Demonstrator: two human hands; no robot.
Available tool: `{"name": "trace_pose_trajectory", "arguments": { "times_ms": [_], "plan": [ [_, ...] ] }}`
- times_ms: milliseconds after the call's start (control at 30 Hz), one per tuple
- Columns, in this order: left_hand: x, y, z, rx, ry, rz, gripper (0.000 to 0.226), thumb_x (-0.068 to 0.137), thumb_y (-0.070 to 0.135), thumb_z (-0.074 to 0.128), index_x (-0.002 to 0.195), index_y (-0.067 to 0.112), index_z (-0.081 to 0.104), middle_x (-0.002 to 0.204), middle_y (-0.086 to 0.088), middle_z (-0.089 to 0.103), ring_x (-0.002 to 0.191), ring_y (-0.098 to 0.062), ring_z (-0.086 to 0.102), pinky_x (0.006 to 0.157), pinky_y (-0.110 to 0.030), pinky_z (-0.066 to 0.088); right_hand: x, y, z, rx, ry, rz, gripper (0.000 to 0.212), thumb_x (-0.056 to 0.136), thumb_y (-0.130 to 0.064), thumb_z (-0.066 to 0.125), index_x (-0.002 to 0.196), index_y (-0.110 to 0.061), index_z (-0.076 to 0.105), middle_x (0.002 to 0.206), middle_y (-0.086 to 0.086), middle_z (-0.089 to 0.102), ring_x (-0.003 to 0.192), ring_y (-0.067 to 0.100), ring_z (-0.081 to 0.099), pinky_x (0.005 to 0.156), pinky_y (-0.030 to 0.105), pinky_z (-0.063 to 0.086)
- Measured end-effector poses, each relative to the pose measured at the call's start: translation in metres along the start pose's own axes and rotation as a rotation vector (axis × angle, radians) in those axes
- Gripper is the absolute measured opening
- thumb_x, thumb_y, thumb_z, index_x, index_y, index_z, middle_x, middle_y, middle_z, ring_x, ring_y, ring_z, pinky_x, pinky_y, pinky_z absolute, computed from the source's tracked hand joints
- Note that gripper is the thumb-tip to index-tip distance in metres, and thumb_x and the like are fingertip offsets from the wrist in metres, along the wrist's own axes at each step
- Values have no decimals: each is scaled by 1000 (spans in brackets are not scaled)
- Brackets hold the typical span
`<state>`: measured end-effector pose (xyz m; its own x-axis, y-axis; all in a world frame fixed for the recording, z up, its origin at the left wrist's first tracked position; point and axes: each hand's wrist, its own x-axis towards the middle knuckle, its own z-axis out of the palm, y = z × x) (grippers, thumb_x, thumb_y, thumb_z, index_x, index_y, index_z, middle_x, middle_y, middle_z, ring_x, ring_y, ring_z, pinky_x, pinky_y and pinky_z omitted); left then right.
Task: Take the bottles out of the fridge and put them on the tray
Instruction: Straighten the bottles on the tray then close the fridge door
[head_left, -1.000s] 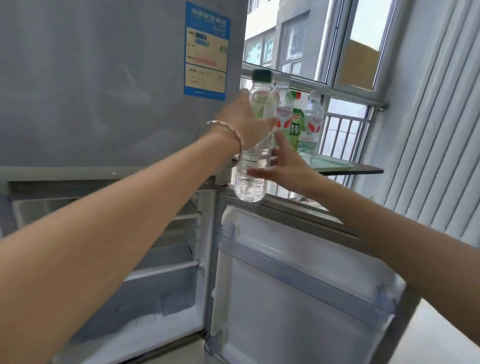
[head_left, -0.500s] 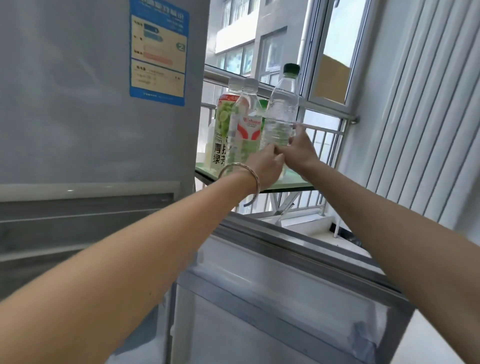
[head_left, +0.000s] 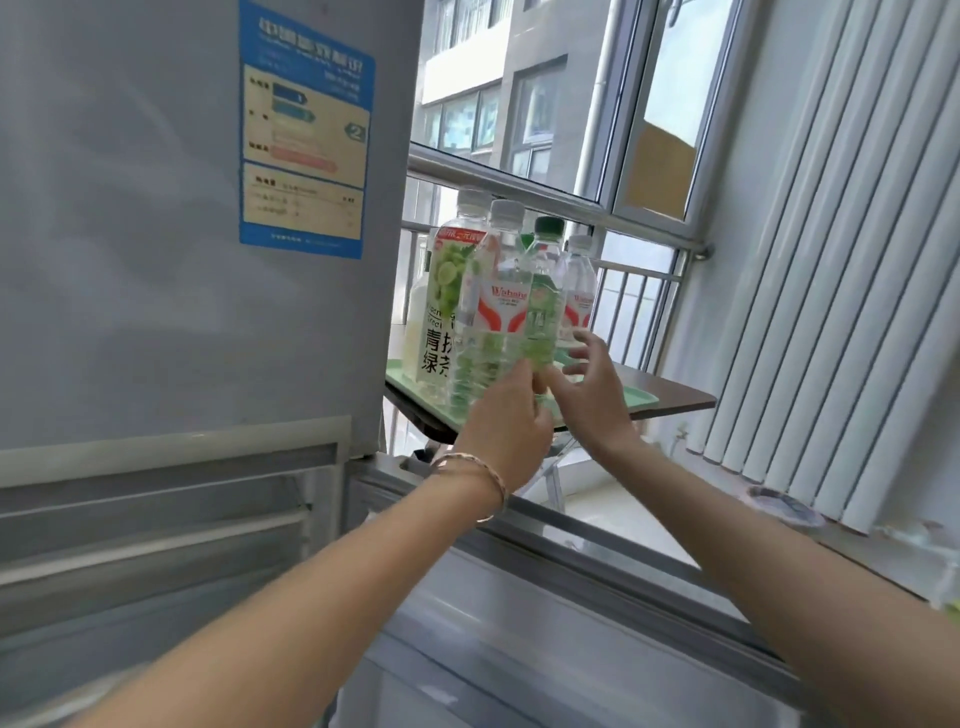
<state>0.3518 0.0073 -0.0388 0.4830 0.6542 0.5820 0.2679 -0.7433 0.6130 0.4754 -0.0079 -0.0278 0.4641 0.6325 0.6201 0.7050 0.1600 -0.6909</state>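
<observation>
A mint-green tray (head_left: 640, 398) lies on a small brown table (head_left: 688, 400) beside the fridge (head_left: 156, 260). Several bottles stand on it: a tall green-tea bottle (head_left: 441, 312), a clear red-labelled water bottle (head_left: 496, 312) in front, a second one (head_left: 579, 291) at the right, and a clear green-capped bottle (head_left: 545, 306) between them. My left hand (head_left: 506, 421), with a bracelet on the wrist, is curled around the foot of the green-capped bottle. My right hand (head_left: 595, 387) is just right of that bottle, fingers spread and off it.
The open lower fridge door (head_left: 571, 597) stretches under both my arms, its top edge between me and the table. A blue energy label (head_left: 306, 130) is stuck on the upper fridge door. A window railing (head_left: 639, 270) runs behind the table, and white vertical blinds (head_left: 831, 260) hang at the right.
The green-capped bottle went from in front of the fridge rightward and down onto the tray among the others. My right hand has let go of it and opened.
</observation>
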Motion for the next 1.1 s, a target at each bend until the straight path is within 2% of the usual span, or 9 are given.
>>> {"name": "trace_pose_trajectory", "arguments": {
  "times_ms": [33, 100, 200, 267, 367, 667, 833, 967, 1100],
  "plan": [
    [-3, -5, -1, 58, -5, -13, 12, 92, 10, 46, 97, 9, 57, 92, -5, 63, 83, -22, 61, 78, -36, 53, -8, -1, -4, -70, 50, -27, 36, 88, -23, 61, 122, -20, 48, 112, 1, 60, 97, 19, 59, 90, 43, 53],
    [-15, -18, 3, 219, -119, -63, 25, 92, 13, 41, 100, 9, 64, 103, -10, 67, 96, -29, 63, 85, -40, 52, -31, 7, -11, -226, -76, -31, 26, 89, -10, 53, 114, -16, 57, 101, 1, 64, 90, 18, 62, 87, 43, 53],
    [-38, -44, 15, 410, -351, -43, 34, 96, 17, 36, 117, 15, 63, 120, -9, 64, 114, -30, 59, 97, -40, 47, -72, 23, -17, -471, -477, 72, 36, 92, -11, 48, 125, -18, 62, 120, 3, 67, 112, 19, 60, 101, 33, 44],
    [-52, -60, 22, 498, -394, 38, 36, 100, 22, 33, 125, 14, 57, 128, -7, 58, 125, -27, 50, 107, -39, 36, -90, 24, -17, -531, -576, 121, 38, 97, -18, 44, 133, -21, 58, 133, 2, 62, 123, 21, 56, 103, 29, 40],
    [-62, -70, 24, 473, -323, 75, 39, 101, 30, 28, 130, 16, 51, 135, -4, 53, 133, -23, 39, 113, -39, 23, -99, 20, -15, -552, -558, 150, 40, 99, -21, 41, 137, -23, 55, 140, 1, 57, 128, 21, 52, 106, 28, 37],
    [-71, -65, -1, 376, -426, -9, 42, 100, 37, 30, 120, 18, 63, 130, -5, 59, 128, -26, 44, 109, -40, 30, -121, -2, -5, -599, -581, 155, 41, 101, -19, 38, 139, -20, 53, 140, 12, 56, 128, 30, 50, 103, 28, 36],
    [-88, -57, -18, 411, -468, -99, 48, 93, 53, 35, 124, 27, 61, 140, 2, 53, 138, -20, 36, 116, -53, 17, -136, -18, -5, -648, -690, 173, 43, 100, -30, 38, 141, -29, 50, 139, 15, 56, 126, 32, 51, 106, 36, 40],
    [-103, -54, -41, 443, -524, -142, 73, 82, 69, 34, 139, 25, 48, 154, 8, 35, 146, -14, 22, 117, -59, 5, -149, -33, -9, -533, -736, 133, 41, 93, -29, 43, 131, -31, 60, 132, 2, 64, 124, 21, 56, 108, 37, 40],
    [-122, -45, -67, 527, -594, -197, 91, 79, 79, 33, 153, 27, 21, 163, 8, 9, 151, -13, 4, 117, -59, -5, -164, -41, -4, -449, -663, 67, 45, 88, -17, 45, 127, -23, 65, 130, 1, 65, 124, 17, 57, 107, 31, 41]
  ]
}}
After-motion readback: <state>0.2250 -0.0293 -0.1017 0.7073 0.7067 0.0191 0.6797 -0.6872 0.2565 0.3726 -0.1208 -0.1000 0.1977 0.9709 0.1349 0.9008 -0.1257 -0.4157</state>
